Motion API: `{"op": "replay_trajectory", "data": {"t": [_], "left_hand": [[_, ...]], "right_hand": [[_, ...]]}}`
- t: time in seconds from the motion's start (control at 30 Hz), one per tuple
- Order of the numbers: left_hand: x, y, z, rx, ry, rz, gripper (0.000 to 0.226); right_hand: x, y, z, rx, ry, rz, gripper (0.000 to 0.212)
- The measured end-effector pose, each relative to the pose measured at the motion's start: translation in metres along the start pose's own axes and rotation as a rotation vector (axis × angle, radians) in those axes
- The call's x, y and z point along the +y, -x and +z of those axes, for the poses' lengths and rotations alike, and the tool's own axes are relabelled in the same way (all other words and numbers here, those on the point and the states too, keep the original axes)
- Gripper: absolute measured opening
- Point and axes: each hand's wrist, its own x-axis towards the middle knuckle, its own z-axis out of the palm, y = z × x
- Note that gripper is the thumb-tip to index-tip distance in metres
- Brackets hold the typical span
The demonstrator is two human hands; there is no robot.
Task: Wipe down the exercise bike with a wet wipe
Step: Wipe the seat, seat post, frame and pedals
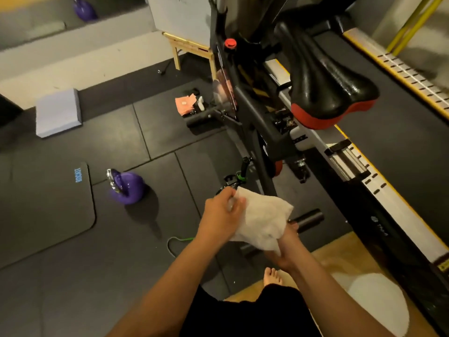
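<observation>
In the head view, the exercise bike [252, 113] stands on dark rubber floor tiles [145, 263], with a treadmill [393, 122] close along its far side. Its black saddle [328, 76] with a red rear edge juts out above the frame. Low in front of the rear stabiliser bar [312, 218], the person holds one white wet wipe [262, 220] spread between both hands, and it hides the foot of the bike's rear post; whether it touches the bike cannot be told. The left hand [222, 211] pinches the wipe's upper edge with curled fingers. The right hand [285, 249] grips its lower part from beneath, its fingers mostly hidden by the cloth. One bare foot [273, 276] shows below the hands, beside a white fluffy rug [379, 302]. On the floor to the left lie one black mat [48, 215] with blue lettering, one pale foam block [58, 113], one orange packet [184, 105] by the bike's front bar, and a green cord [179, 239]. Two purple kettlebells show: one [127, 188] near the mat, another [83, 9] at the top edge. Wooden stand legs [192, 48] rise behind the bike.
</observation>
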Motion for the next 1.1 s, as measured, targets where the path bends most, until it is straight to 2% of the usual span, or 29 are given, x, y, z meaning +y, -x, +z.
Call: {"op": "replay_trajectory", "data": {"t": [0.03, 0.07, 0.13, 0.2, 0.23, 0.33, 0.47, 0.57, 0.67, 0.7, 0.8, 1.1], "left_hand": [[-0.007, -0.004, -0.010, 0.004, -0.018, 0.023, 0.014], [-0.016, -0.008, -0.021, 0.007, -0.045, 0.056, 0.012], [-0.035, -0.015, -0.048, -0.003, -0.112, 0.113, 0.012], [-0.050, -0.023, -0.078, -0.030, -0.187, 0.123, 0.023], [-0.058, -0.027, -0.089, -0.041, -0.219, 0.115, 0.029], [-0.074, -0.034, -0.113, -0.075, -0.274, 0.108, 0.041], [-0.083, -0.046, -0.118, -0.196, -0.250, 0.203, 0.050], [-0.085, -0.058, -0.118, -0.276, -0.157, 0.271, 0.054], [-0.086, -0.078, -0.120, -0.299, -0.100, 0.273, 0.049], [-0.085, -0.087, -0.119, -0.313, -0.076, 0.258, 0.047], [-0.083, -0.121, -0.108, -0.348, 0.055, 0.182, 0.044], [-0.103, -0.232, -0.054, -0.442, 0.236, 0.034, 0.048]], "right_hand": [[0.005, 0.003, 0.005, -0.315, -0.197, 0.105, 0.021], [0.013, 0.002, 0.017, -0.545, -0.280, 0.130, 0.017], [0.031, 0.011, 0.025, -0.696, -0.507, 0.187, 0.022], [0.044, 0.031, 0.056, -0.878, -0.614, 0.209, 0.050], [0.049, 0.040, 0.069, -0.940, -0.665, 0.212, 0.056], [0.067, 0.056, 0.096, -1.010, -0.774, 0.210, 0.064], [0.076, 0.069, 0.101, -0.946, -0.952, 0.198, 0.080], [0.073, 0.062, 0.097, -0.901, -1.020, 0.184, 0.080], [0.065, 0.048, 0.095, -0.810, -1.038, 0.162, 0.084], [0.062, 0.041, 0.095, -0.793, -1.047, 0.161, 0.081], [0.055, 0.012, 0.092, -0.648, -1.056, 0.163, 0.052], [0.031, -0.063, 0.097, -0.371, -1.160, 0.190, 0.045]]}}
